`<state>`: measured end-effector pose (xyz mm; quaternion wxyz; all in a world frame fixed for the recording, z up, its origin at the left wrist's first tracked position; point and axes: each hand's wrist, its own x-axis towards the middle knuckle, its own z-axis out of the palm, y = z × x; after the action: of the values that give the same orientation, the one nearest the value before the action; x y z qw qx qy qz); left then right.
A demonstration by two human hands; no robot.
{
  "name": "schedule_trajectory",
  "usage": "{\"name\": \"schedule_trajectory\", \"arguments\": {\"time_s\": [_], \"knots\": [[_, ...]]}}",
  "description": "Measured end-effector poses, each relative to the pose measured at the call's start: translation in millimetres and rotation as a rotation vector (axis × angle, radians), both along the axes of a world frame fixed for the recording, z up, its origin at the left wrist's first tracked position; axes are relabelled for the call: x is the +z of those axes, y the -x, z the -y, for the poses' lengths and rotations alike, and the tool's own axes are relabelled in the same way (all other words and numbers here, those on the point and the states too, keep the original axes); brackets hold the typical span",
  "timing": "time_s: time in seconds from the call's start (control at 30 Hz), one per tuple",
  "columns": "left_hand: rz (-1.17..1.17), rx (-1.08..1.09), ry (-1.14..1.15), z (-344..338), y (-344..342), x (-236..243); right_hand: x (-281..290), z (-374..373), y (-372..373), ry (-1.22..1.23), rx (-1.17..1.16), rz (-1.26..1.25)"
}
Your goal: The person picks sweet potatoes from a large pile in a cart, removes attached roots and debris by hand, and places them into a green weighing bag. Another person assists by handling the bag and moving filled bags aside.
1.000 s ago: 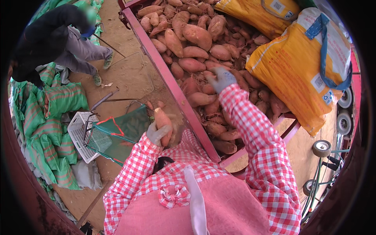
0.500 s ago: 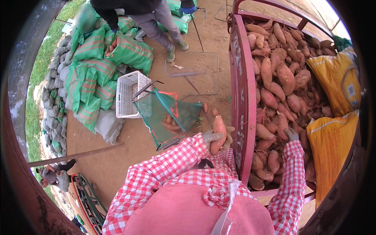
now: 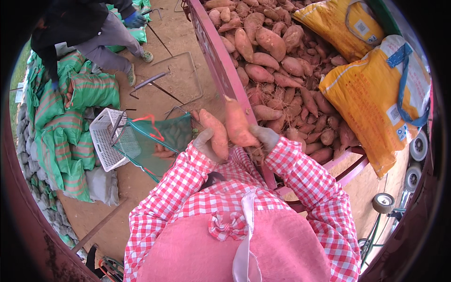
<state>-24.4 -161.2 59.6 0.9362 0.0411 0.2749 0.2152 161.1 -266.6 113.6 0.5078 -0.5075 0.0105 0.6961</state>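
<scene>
A long sweet potato (image 3: 215, 134) is held by the left hand (image 3: 205, 142), with the fingers wrapped around its side. A second sweet potato (image 3: 238, 123) is gripped near its lower end by the right hand (image 3: 267, 137); how tightly those fingers are closed cannot be told, as they are partly hidden. Both are held close together beside the red cart wall (image 3: 220, 58). A green mesh bag (image 3: 151, 130) is seen to the left, next to a white crate (image 3: 99, 136).
</scene>
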Motion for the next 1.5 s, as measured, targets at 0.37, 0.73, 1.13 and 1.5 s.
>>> {"name": "schedule_trajectory", "arguments": {"time_s": [0.37,0.73,1.13,1.5], "knots": [[0.057,-0.072,-0.395,-8.8,11.6,-4.5,-30.9,13.3,16.2,-0.368,0.642,1.08],[-0.002,-0.139,-0.5,-12.8,1.6,7.1,-32.8,20.9,7.2,-0.299,1.083,1.537],[0.085,-0.19,-0.293,-25.7,-17.7,28.7,-11.3,6.1,-16.3,-0.454,0.71,1.257],[0.014,-0.196,-0.187,-51.6,9.8,18.0,-57.8,-7.6,-118.0,-0.353,-0.098,0.537]]}}
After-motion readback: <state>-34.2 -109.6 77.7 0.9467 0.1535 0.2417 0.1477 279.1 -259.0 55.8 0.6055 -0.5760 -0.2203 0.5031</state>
